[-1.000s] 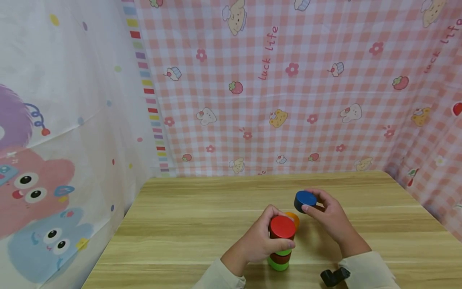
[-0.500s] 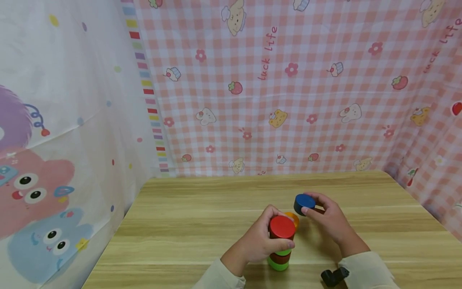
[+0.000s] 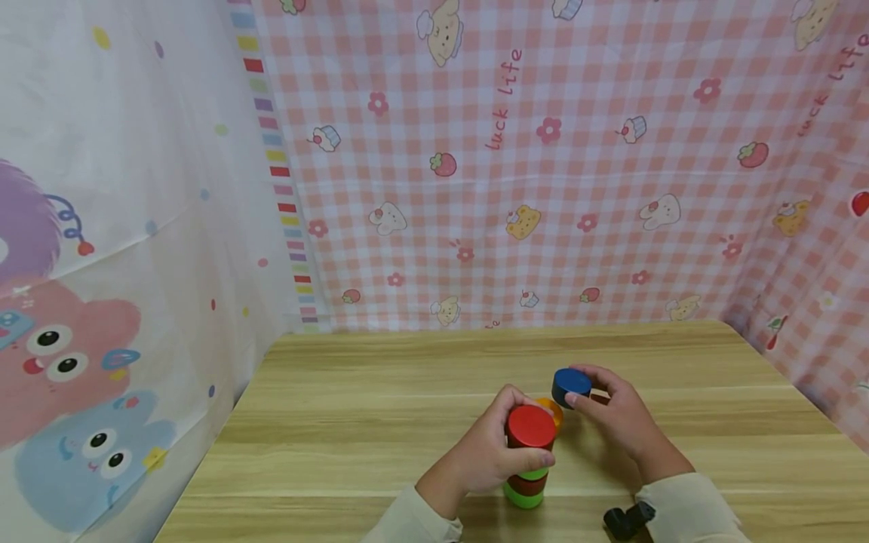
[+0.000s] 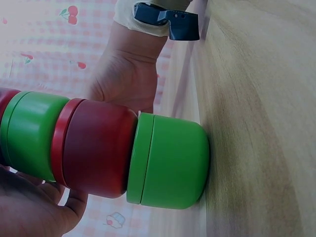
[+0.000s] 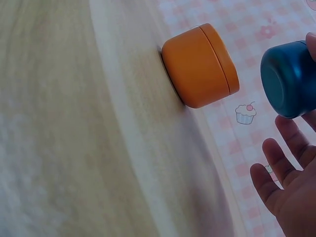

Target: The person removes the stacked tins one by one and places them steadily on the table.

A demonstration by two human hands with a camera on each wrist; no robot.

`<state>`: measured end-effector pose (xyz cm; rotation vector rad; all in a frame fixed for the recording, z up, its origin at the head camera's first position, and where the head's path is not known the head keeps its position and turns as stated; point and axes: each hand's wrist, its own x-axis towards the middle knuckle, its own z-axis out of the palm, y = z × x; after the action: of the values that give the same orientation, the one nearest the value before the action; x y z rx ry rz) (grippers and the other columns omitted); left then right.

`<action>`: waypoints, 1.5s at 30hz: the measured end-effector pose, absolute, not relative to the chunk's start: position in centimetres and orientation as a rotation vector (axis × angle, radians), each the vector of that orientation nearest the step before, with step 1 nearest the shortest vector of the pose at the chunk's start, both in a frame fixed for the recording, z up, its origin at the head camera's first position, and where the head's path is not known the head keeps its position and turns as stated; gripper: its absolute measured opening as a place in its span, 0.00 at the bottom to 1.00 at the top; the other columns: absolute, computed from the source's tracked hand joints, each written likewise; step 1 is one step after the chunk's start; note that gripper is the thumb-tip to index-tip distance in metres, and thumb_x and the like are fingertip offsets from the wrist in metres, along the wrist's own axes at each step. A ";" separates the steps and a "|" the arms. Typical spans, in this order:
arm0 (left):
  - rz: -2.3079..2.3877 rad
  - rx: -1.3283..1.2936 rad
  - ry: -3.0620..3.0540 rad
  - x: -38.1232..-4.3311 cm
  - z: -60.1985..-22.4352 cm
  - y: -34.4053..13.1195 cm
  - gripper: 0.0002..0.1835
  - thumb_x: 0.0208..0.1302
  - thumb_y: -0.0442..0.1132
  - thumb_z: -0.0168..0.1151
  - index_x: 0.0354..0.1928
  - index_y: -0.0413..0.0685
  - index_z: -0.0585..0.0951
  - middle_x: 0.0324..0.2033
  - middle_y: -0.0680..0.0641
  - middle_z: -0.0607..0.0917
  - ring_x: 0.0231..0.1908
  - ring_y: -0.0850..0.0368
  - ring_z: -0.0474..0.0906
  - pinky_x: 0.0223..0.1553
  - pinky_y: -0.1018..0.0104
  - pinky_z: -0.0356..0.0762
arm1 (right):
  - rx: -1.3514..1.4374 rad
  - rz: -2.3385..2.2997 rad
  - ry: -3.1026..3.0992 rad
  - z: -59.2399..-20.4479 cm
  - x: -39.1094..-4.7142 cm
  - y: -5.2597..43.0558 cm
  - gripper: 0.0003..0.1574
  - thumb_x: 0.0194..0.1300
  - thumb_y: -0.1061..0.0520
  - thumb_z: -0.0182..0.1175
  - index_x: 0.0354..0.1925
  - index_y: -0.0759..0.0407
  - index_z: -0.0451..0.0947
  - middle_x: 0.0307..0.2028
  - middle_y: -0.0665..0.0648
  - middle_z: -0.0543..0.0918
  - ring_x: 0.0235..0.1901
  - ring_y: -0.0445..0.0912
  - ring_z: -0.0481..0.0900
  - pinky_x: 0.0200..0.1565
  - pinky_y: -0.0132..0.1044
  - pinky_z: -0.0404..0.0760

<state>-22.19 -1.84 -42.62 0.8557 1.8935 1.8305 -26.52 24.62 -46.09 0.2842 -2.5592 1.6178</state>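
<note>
My left hand (image 3: 478,452) grips the upper part of an upright stack of red and green canisters, with the thumb across its front. The red canister (image 3: 532,427) is on top and the green canister (image 4: 170,160) stands on the table at the bottom. My right hand (image 3: 627,415) holds a blue canister (image 3: 571,386) between thumb and fingers, in the air. Just behind the stack stands an orange canister (image 5: 197,66) on the table, partly hidden in the head view. The blue canister is above it and a little to the right, apart from it.
The wooden table (image 3: 353,422) extends left, right and behind the hands. A pink checked cloth (image 3: 577,173) hangs at its back edge, and a white printed cloth (image 3: 176,317) on the left. A black device (image 3: 627,520) sits at the right sleeve's cuff.
My right hand has lowered the blue canister a little and brought it slightly left, closer to the orange one. The left hand and the stack look unmoved.
</note>
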 end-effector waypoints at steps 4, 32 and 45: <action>1.826 0.857 1.897 -22.2 -42.7 -1.9 0.27 0.68 0.38 0.73 0.61 0.50 0.67 0.53 0.55 0.83 0.53 0.62 0.82 0.58 0.67 0.79 | 0.288 1.624 -2.558 -46.1 -26.6 24.6 0.37 0.74 0.47 0.67 0.72 0.61 0.71 0.69 0.67 0.74 0.66 0.60 0.72 0.55 0.21 0.72; 1.829 0.859 1.893 -22.1 -42.7 -1.8 0.27 0.68 0.36 0.72 0.60 0.49 0.66 0.53 0.54 0.83 0.52 0.62 0.82 0.58 0.67 0.78 | 0.201 1.650 -2.668 -46.8 -26.7 24.9 0.40 0.74 0.44 0.67 0.73 0.61 0.70 0.68 0.69 0.76 0.67 0.64 0.72 0.67 0.66 0.70; 1.829 0.852 1.891 -22.1 -42.7 -1.8 0.27 0.68 0.36 0.72 0.60 0.50 0.66 0.53 0.54 0.83 0.52 0.62 0.82 0.57 0.67 0.79 | 0.160 1.657 -2.710 -46.8 -26.7 24.8 0.41 0.73 0.42 0.67 0.74 0.61 0.69 0.67 0.69 0.76 0.67 0.65 0.72 0.67 0.66 0.70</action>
<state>-22.13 -1.81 -42.69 0.8516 1.8908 1.8287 -26.74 24.82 -46.76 0.1597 -2.7104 1.6573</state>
